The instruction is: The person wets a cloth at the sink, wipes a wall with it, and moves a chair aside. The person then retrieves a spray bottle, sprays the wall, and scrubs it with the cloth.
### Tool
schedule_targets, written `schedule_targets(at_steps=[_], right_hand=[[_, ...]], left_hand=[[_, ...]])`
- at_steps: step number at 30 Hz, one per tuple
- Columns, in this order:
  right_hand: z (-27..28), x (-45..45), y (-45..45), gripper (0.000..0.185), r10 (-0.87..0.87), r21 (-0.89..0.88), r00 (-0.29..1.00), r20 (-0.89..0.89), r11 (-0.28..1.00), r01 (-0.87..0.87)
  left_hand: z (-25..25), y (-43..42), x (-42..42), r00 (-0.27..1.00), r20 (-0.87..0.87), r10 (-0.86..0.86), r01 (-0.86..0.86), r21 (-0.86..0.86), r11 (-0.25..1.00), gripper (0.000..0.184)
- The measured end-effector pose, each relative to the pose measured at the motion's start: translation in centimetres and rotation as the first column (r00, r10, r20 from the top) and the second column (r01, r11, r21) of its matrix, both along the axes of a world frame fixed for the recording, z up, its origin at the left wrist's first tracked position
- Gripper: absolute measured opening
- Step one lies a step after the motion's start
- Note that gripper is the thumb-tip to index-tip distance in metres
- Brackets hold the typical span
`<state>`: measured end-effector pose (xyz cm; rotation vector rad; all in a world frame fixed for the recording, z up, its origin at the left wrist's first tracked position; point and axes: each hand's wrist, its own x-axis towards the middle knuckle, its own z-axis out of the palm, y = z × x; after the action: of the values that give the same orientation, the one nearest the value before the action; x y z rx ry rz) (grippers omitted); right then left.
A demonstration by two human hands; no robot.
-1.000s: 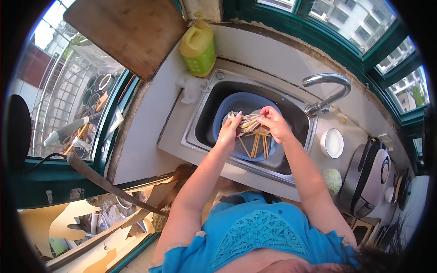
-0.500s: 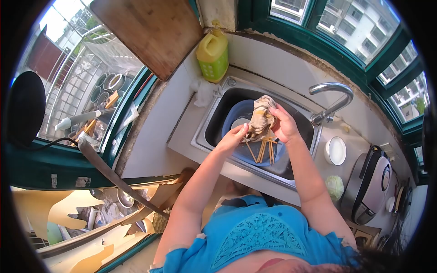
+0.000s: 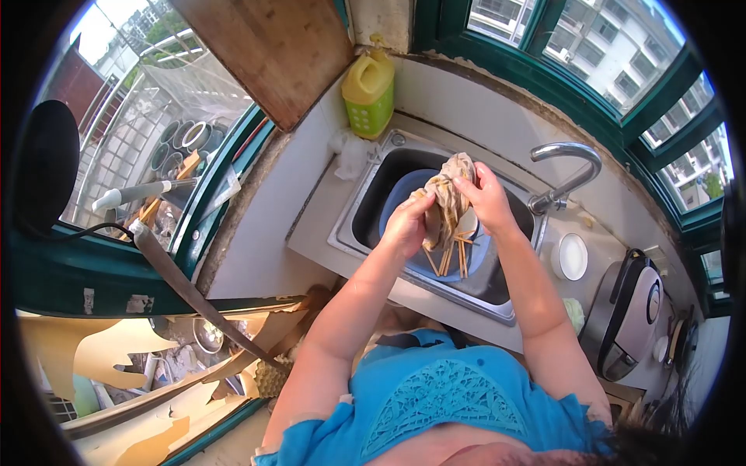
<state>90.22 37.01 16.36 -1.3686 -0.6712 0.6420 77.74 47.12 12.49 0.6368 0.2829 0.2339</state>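
Yellow-green plastic jug point(image 3: 369, 97) up in the corner!
Over right, round white bowl point(image 3: 571, 257) sitting near the silver-and-black rice cooker point(image 3: 636, 318).

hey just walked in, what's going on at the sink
A person has a rumpled, patchy cloth in both hands, the left hand and the right hand, above a blue basin in the metal sink. Several chopsticks lie in the basin. No stream shows from the faucet.
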Motion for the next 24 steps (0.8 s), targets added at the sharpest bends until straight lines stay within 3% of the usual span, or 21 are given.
schedule_targets(at_steps=[1,2,4,6,9,10,12,14,15,18,19,22,23,24], right_hand=[[0.7,-0.1,-0.1,0.013,-0.113,0.028,0.991,-0.078,0.993,0.115],[0.1,1.0,-0.6,0.012,-0.168,0.0,0.985,-0.044,0.986,0.168],[0.4,1.6,-1.1,0.016,-0.254,0.0,0.967,-0.008,0.967,0.254],[1.7,1.8,-1.6,0.02,-0.162,-0.04,0.986,-0.045,0.986,0.161],[1.9,3.1,-1.8,0.026,-0.032,-0.071,0.998,0.062,0.997,0.037],[1.6,3.8,-1.8,0.028,0.012,-0.079,0.992,0.125,0.997,-0.002],[1.3,4.6,-1.9,0.029,0.138,-0.186,0.967,0.213,0.978,-0.098],[2.6,3.6,-1.7,0.031,0.195,-0.251,0.903,0.382,0.963,-0.102],[4.3,2.5,-2.0,0.03,0.208,-0.326,0.775,0.597,0.945,-0.002],[6.6,1.5,-2.2,0.025,0.401,-0.621,0.669,0.626,0.775,0.117],[6.8,1.4,-2.6,0.018,0.369,-0.548,0.602,0.709,0.825,0.14],[7.2,3.3,-2.4,0.014,0.414,-0.421,0.703,0.578,0.889,-0.178],[6.9,3.7,-1.8,0.017,0.454,-0.47,0.833,0.315,0.837,-0.278],[6.5,3.6,-1.1,0.017,0.443,-0.412,0.88,0.174,0.844,-0.343]], left_hand=[[0.7,0.9,-0.1,0.995,0.058,0.076,-0.076,-0.005,0.997,0.037],[1.2,1.7,-0.3,0.989,0.04,0.143,-0.144,0.038,0.989,0.028],[1.6,3.3,-0.8,0.974,-0.094,0.208,-0.189,0.178,0.966,0.023],[1.3,4.7,-0.9,0.976,-0.116,0.186,-0.128,0.389,0.912,0.025],[1.3,6.7,-1.2,0.837,-0.289,0.465,-0.114,0.739,0.664,0.043],[1.8,7.1,-1.6,0.808,-0.313,0.499,-0.09,0.772,0.629,0.052],[3.4,7.4,-2.4,0.875,-0.212,0.435,-0.145,0.743,0.654,0.058],[5.9,7.2,-3.4,0.904,-0.245,0.35,0.093,0.913,0.398,0.048],[6.8,7.0,-3.9,0.91,-0.274,0.311,0.203,0.949,0.242,0.043],[8.2,6.9,-5.4,0.865,-0.33,0.377,0.442,0.858,-0.263,0.026],[9.2,7.1,-5.8,0.874,-0.325,0.36,0.434,0.857,-0.28,0.022],[9.0,10.9,-6.7,0.966,-0.239,-0.096,0.256,0.933,0.253,0.024],[7.8,11.6,-6.6,0.952,-0.037,-0.304,0.253,0.651,0.716,0.031],[5.1,11.7,-6.1,0.929,0.237,-0.286,0.266,0.113,0.957,0.037]])
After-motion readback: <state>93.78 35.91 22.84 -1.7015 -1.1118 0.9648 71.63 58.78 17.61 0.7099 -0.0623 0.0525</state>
